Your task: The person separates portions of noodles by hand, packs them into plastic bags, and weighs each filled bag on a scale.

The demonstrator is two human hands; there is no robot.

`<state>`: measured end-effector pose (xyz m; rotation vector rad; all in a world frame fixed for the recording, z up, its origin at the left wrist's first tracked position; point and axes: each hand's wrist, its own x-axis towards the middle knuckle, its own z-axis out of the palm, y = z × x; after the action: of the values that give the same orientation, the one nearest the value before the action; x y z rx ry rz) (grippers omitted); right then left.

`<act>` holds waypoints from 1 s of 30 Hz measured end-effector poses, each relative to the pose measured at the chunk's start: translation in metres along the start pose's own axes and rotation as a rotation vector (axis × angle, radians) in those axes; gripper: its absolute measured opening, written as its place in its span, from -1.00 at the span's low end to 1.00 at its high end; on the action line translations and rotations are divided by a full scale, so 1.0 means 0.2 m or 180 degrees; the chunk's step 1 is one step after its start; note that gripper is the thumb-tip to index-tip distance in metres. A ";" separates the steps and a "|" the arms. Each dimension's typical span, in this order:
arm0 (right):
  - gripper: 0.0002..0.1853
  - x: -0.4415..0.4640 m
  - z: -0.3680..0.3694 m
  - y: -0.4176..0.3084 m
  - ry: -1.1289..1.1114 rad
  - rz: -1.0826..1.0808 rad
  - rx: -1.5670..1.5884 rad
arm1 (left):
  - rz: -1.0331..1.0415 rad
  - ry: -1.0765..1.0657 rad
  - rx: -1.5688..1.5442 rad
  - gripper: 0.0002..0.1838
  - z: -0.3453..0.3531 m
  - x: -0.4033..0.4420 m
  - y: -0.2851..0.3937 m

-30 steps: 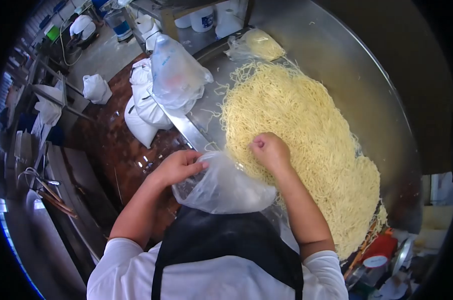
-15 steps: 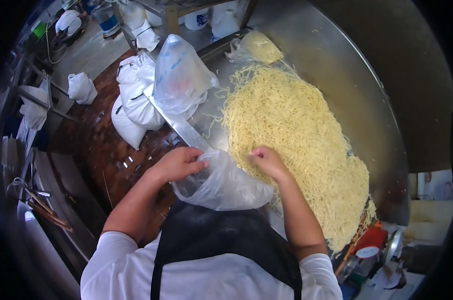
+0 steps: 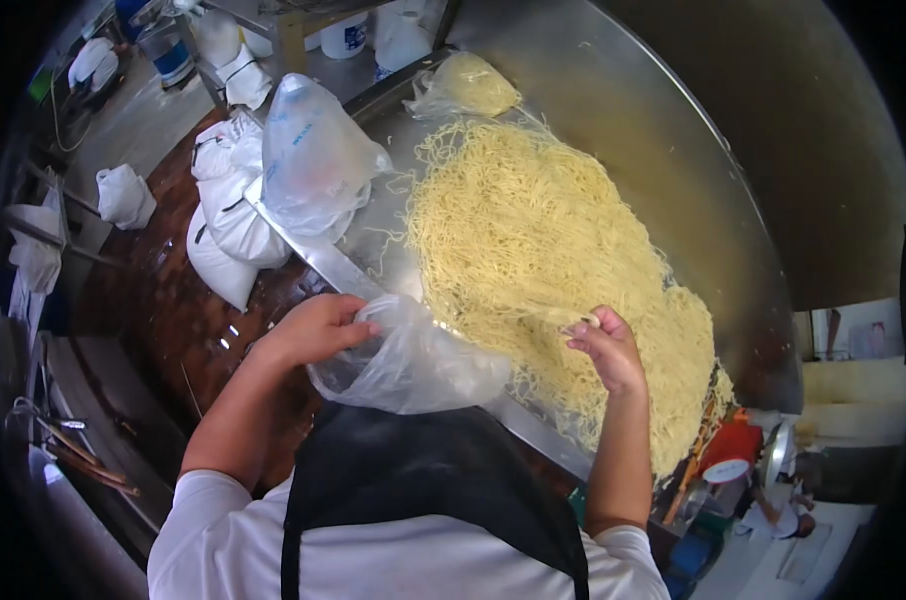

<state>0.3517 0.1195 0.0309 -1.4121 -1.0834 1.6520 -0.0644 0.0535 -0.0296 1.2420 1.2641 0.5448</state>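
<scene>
My left hand (image 3: 328,328) pinches the rim of a clear plastic bag (image 3: 413,365), which hangs loosely in front of my apron at the table's near edge. Over the big heap of yellow noodles (image 3: 543,220) is my right hand (image 3: 609,348), its thumb and fingers closed on a few noodle strands that trail left from the fingertips. The heap spreads across a metal table (image 3: 663,130). Whatever is inside the bag cannot be made out through the folds.
A knotted bag of noodles (image 3: 473,85) lies beyond the heap. A filled plastic bag (image 3: 318,160) stands on the table's left corner. White sacks (image 3: 228,220) rest on the wet brown floor. A red scale (image 3: 731,450) sits at right, with another person (image 3: 778,515) beyond.
My right hand has moved right, away from the bag, and now pinches noodle strands. The left hand keeps its hold on the bag. The whole view has shifted slightly.
</scene>
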 end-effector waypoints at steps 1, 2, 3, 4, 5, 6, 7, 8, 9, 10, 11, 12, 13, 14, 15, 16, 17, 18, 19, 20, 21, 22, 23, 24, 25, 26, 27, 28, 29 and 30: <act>-0.87 0.01 -0.01 0.02 0.0044 -0.0028 0.0170 | -0.0002 0.0015 0.0041 -0.63 0.00 0.00 0.00; -0.86 0.01 -0.02 0.03 0.0078 -0.0054 0.0338 | 0.0007 0.0005 0.0039 -0.63 0.00 0.01 -0.01; -0.86 0.01 -0.02 0.01 0.0142 -0.0218 0.0374 | 0.0011 0.0002 0.0038 -0.64 0.00 0.01 -0.02; -0.86 -0.01 -0.02 -0.04 0.0201 -0.0377 0.0415 | 0.0009 0.0003 0.0039 -0.64 0.00 0.01 -0.03; -0.86 -0.03 -0.01 -0.08 0.0257 -0.0531 0.0466 | -0.0025 0.0007 0.0007 -0.64 0.00 0.01 -0.03; -0.85 -0.05 -0.02 -0.13 0.0150 -0.0684 0.0600 | -0.0060 0.0006 -0.0020 -0.65 0.00 0.00 -0.03; -0.84 -0.05 -0.03 -0.16 0.0058 -0.0781 0.0543 | -0.0092 -0.0002 -0.0047 -0.65 0.01 0.00 -0.03; -0.84 -0.05 -0.05 -0.19 -0.0030 -0.0878 0.0483 | -0.0088 0.0012 -0.0094 -0.65 0.01 -0.01 -0.01; -0.83 -0.05 -0.05 -0.20 -0.0115 -0.0974 0.0421 | -0.0083 0.0025 -0.0144 -0.65 0.01 -0.03 0.04; -0.90 -0.02 -0.06 -0.17 0.0098 -0.0776 -0.0282 | -0.0077 0.0036 -0.0191 -0.66 0.02 -0.04 0.07; -0.91 0.00 -0.08 -0.11 0.0111 -0.0637 -0.1199 | -0.0076 0.0033 -0.0156 -0.66 0.02 -0.03 0.04; -0.93 0.03 -0.11 -0.03 0.0124 -0.0481 -0.2111 | -0.0074 0.0024 -0.0115 -0.66 0.02 -0.02 -0.01; -0.93 0.05 -0.14 0.03 0.0133 -0.0311 -0.3024 | -0.0069 0.0015 -0.0078 -0.66 0.02 -0.01 -0.03; -0.91 0.06 -0.17 0.08 0.0174 -0.0148 -0.2901 | -0.0064 0.0044 -0.0101 -0.66 0.01 -0.01 -0.04; -0.92 0.05 -0.17 0.09 0.0176 -0.0186 -0.2693 | -0.0068 0.0073 -0.0132 -0.66 0.01 -0.02 -0.05; -0.92 0.04 -0.17 0.10 0.0180 -0.0217 -0.2480 | -0.0078 0.0097 -0.0161 -0.67 0.02 -0.03 -0.05; -0.91 0.04 -0.17 0.11 0.0195 -0.0251 -0.2255 | -0.0134 0.0109 -0.0070 -0.67 0.02 -0.03 -0.05; -0.92 0.04 -0.18 0.13 0.0206 -0.0276 -0.2349 | -0.0181 0.0116 0.0037 -0.68 0.01 -0.03 -0.04; -0.92 0.05 -0.18 0.14 0.0223 -0.0307 -0.2441 | -0.0220 0.0124 0.0149 -0.68 0.01 -0.03 -0.03; -0.92 0.06 -0.19 0.15 0.0237 -0.0339 -0.2540 | -0.0168 0.0104 0.0096 -0.68 0.01 -0.02 -0.02; -0.92 0.07 -0.21 0.17 0.0285 -0.0358 -0.2431 | -0.0117 0.0088 0.0033 -0.68 0.03 -0.01 -0.01; -0.92 0.08 -0.22 0.19 0.0329 -0.0380 -0.2329 | -0.0065 0.0077 -0.0036 -0.68 0.03 -0.01 0.00; -0.91 0.09 -0.24 0.21 0.0366 -0.0406 -0.2232 | -0.0109 0.0067 0.0016 -0.68 0.04 0.00 0.01; -0.91 0.09 -0.24 0.23 0.0440 -0.0478 -0.2122 | -0.0153 0.0062 0.0066 -0.68 0.04 0.01 0.02; -0.91 0.09 -0.24 0.24 0.0512 -0.0549 -0.2012 | -0.0199 0.0058 0.0116 -0.68 0.04 0.01 0.02; -0.90 0.09 -0.25 0.25 0.0581 -0.0618 -0.1899 | -0.0184 0.0036 0.0101 -0.68 0.04 0.02 0.01; -0.89 0.09 -0.26 0.27 0.0628 -0.0611 -0.1919 | -0.0168 0.0013 0.0088 -0.68 0.04 0.03 0.00; -0.89 0.09 -0.27 0.29 0.0679 -0.0601 -0.1940 | -0.0154 -0.0013 0.0075 -0.68 0.05 0.04 0.00; -0.88 0.09 -0.28 0.31 0.0732 -0.0590 -0.1962 | -0.0161 -0.0020 0.0074 -0.67 0.05 0.04 0.01; -0.88 0.09 -0.29 0.33 0.0769 -0.0583 -0.1972 | -0.0166 -0.0025 0.0071 -0.66 0.05 0.04 0.03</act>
<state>0.4076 0.1170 -0.0403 -1.7703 -1.6024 1.0163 -0.0503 0.0586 -0.0291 1.2251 1.2954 0.4887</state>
